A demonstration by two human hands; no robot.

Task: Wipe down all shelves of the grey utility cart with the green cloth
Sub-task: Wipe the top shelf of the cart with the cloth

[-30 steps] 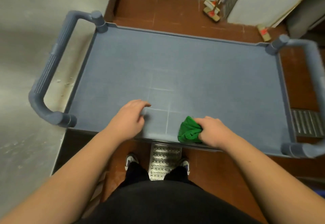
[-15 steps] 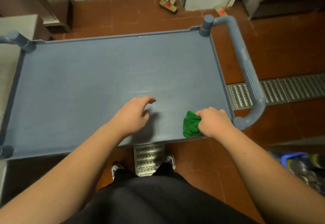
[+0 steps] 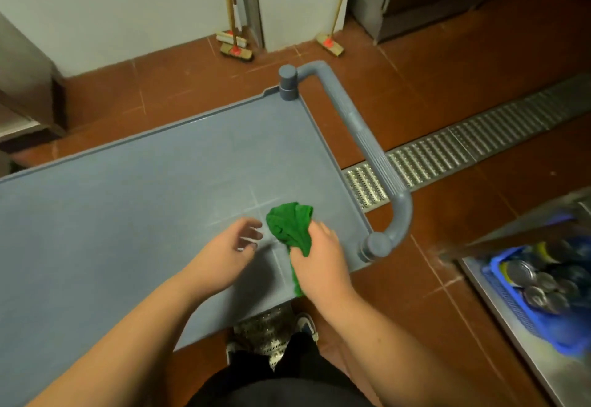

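Though bunched, green cloth point(image 3: 292, 229) near-to-far

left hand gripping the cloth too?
No, only the right hand holds the green cloth; the left hand hovers beside it with fingers spread, holding nothing.

The grey cart's top shelf point(image 3: 128, 214) is a flat tray with a low raised rim and faint pale lines crossing its surface near the right end. A bunched green cloth point(image 3: 291, 226) lies on it close to that end. The cart stands on a red-brown tiled floor point(image 3: 431, 93). A metal drain grate point(image 3: 447, 154) runs across the floor and passes under the cart.
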